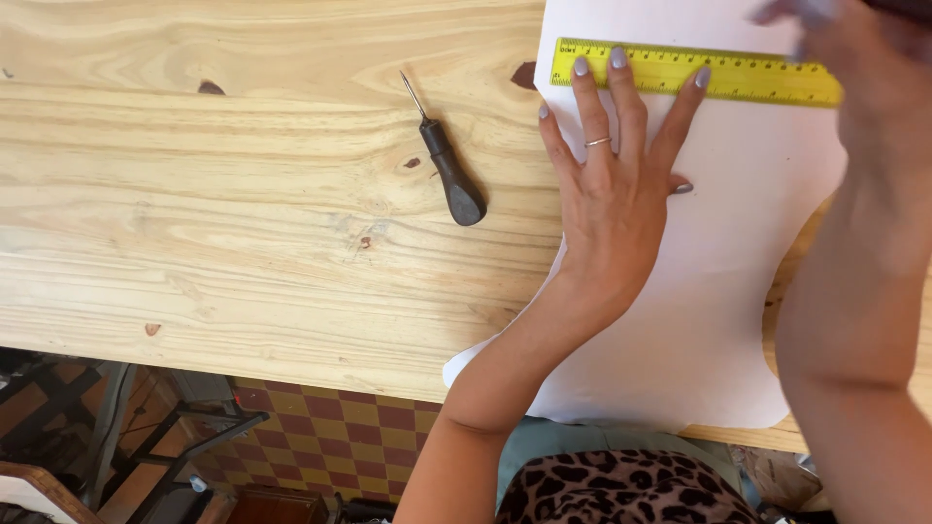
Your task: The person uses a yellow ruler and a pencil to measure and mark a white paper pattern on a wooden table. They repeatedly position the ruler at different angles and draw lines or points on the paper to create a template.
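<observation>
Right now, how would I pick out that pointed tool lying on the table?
Start at the pale wooden table and find the white sheet where the left hand presses a yellow ruler. Left of that sheet lies the awl, alone on bare wood. Its dark bulbous handle and thin metal spike set it apart.

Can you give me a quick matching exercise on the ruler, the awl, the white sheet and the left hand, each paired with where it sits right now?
Things:
1. yellow ruler
2. awl
3. white sheet
4. left hand

Places:
A. alone on the bare wooden table, left of the sheet
B. hanging partly over the table's near edge
C. across the top of the sheet
D. spread flat on the sheet, fingertips on the ruler

Pairs: 1-C, 2-A, 3-B, 4-D
</observation>
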